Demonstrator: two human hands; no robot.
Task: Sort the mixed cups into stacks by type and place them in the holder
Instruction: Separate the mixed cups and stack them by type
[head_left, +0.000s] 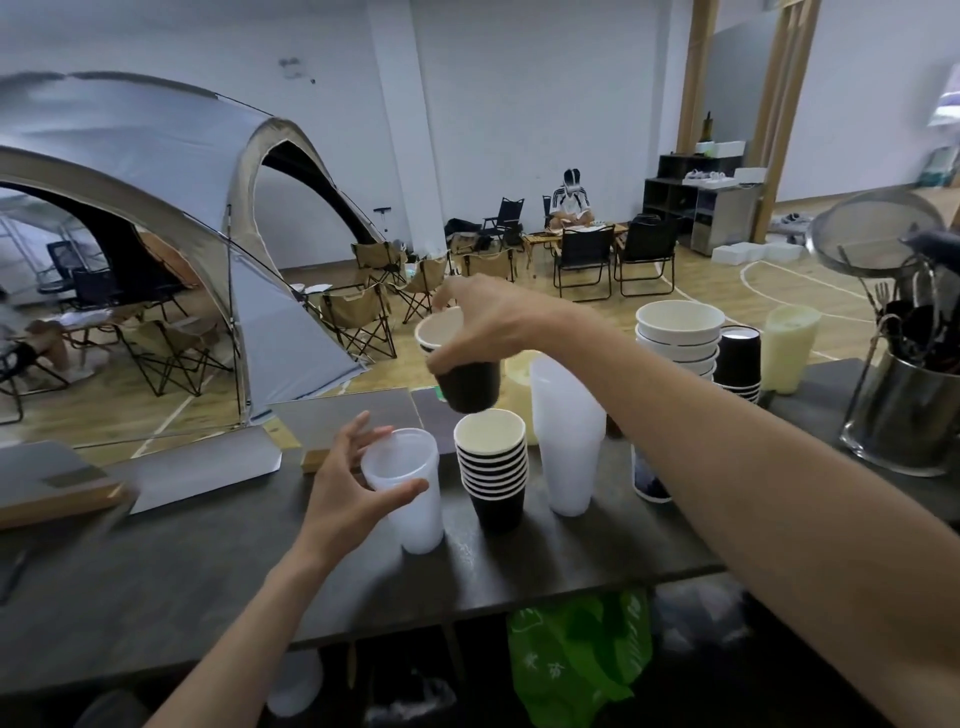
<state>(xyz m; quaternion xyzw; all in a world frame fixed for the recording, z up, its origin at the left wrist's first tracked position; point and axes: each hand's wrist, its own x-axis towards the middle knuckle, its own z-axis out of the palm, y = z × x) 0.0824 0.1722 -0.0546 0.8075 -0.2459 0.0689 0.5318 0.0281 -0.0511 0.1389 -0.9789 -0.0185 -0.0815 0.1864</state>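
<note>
My right hand (483, 322) holds a black cup (465, 371) up in the air. My fingers wrap round its side and its rim. It looks like more than one cup pushed together, but I cannot be sure. The cup is tilted and hangs just over the stack of black cups (492, 467) on the dark table (208, 561).

My left hand (353, 478) holds the clear plastic cups (408, 488) that stand on the table, just left of the black stack. My thumb is on the near side and my fingers curl by the rim.

Right of the black stack stands a taller stack of clear cups (569, 436), upside down. Behind it are white bowls (680, 338), some more black cups (737, 364) and a pale yellow cup (789, 348). A shiny pot with tools (904, 415) stands at the far right.
</note>
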